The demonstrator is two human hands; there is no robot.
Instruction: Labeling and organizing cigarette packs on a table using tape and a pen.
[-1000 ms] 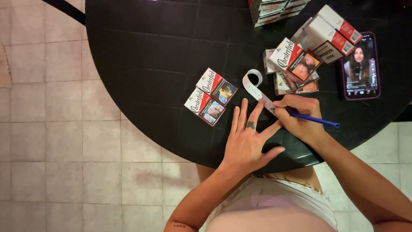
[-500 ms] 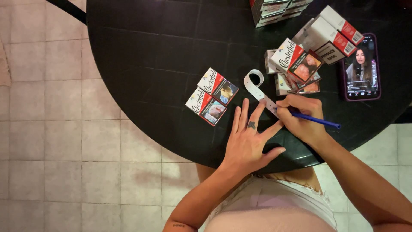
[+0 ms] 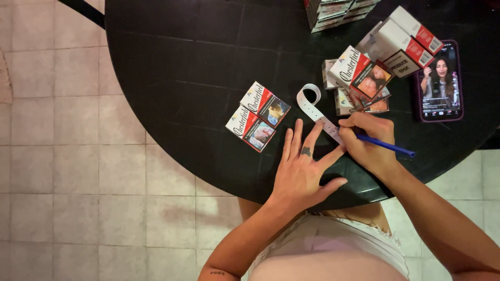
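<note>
Strip [image 3: 316, 112]: I see thin white paper lying on the black bench [image 3: 182, 67], far end curled; I judge it light, limp, tearable, best pinned flat near the writing | left hand [image 3: 304, 169]: fingers spread, pressing it down | right hand [image 3: 367, 140]: closed around blue pen [image 3: 388, 147] | two packs [image 3: 258, 115] left, phone [image 3: 440, 80] right.

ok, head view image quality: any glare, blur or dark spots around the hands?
Head view: sharp overall, no motion blur on the left hand or the right hand holding the blue pen. Soft glare streaks the black table near its edge below the hands. The phone screen glows bright. The white paper strip reads clearly. The corners fall a little darker.
</note>
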